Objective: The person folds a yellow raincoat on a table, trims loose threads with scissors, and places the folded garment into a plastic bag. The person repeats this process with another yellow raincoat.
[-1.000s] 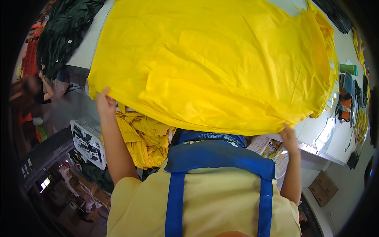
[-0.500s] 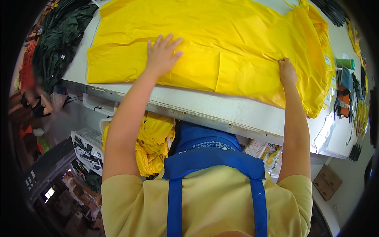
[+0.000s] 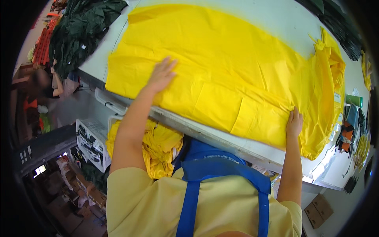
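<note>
A large yellow garment (image 3: 221,51) of thin, smooth, waterproof-looking cloth lies spread on the white table (image 3: 276,19). It has a rectangular, pocket-like panel near its front edge and a gathered bunch at its right end. My left hand (image 3: 161,76) rests on the left part of the cloth, its fingers stretched out and slightly blurred. Toward the right end, near the front edge, my right hand (image 3: 294,123) pinches a fold of the same garment. Small creases run out from that grip.
Dark green cloth (image 3: 83,35) is heaped at the far left, and dark bundles (image 3: 335,27) lie at the far right. A green roll (image 3: 354,100) and small tools sit along the right edge. Under the table is a bin of yellow cloth (image 3: 164,146). Another person (image 3: 55,85) is at left.
The garment and table appear lower and more tilted in view. My right hand still pinches the cloth; my left hand stays flat on it. The garment's far edge now shows.
</note>
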Available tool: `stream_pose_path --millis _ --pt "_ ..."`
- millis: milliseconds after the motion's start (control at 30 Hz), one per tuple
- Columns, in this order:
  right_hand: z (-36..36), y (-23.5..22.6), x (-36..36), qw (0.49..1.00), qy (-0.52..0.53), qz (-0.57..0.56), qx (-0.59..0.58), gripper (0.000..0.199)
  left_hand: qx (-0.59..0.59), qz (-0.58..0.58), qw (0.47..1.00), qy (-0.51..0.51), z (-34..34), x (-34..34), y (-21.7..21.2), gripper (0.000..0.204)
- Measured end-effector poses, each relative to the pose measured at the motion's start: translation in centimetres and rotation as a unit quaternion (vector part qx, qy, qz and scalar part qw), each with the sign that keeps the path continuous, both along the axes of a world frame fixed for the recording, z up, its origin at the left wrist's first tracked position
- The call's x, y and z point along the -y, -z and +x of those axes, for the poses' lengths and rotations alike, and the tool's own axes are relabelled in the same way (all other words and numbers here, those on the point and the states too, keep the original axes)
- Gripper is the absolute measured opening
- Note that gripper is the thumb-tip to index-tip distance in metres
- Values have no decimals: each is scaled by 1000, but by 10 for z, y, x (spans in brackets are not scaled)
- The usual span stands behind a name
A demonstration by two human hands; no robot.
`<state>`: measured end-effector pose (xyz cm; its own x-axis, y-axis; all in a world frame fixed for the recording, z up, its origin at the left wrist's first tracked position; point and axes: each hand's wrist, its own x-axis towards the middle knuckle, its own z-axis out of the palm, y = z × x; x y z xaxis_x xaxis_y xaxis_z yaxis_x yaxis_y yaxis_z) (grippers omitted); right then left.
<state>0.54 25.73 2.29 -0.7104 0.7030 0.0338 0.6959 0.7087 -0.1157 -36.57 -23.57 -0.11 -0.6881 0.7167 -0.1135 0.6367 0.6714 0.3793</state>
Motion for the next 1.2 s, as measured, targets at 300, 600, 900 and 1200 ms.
stream_pose_path --millis 300,600,900,1200 --pt "13 12 -7 999 -26 16 -33 34 -32 4 999 4 -159 -28 -9 51" --pt "4 9 1 1000 -1 16 -14 37 -11 -171 937 -305 -370 -43 37 60" --pt "1 9 3 998 46 1 -44 41 -183 -170 918 -308 -344 -124 15 63" --pt "-28 -45 -140 991 -9 5 -131 44 28 41 921 387 38 -348 -59 61"
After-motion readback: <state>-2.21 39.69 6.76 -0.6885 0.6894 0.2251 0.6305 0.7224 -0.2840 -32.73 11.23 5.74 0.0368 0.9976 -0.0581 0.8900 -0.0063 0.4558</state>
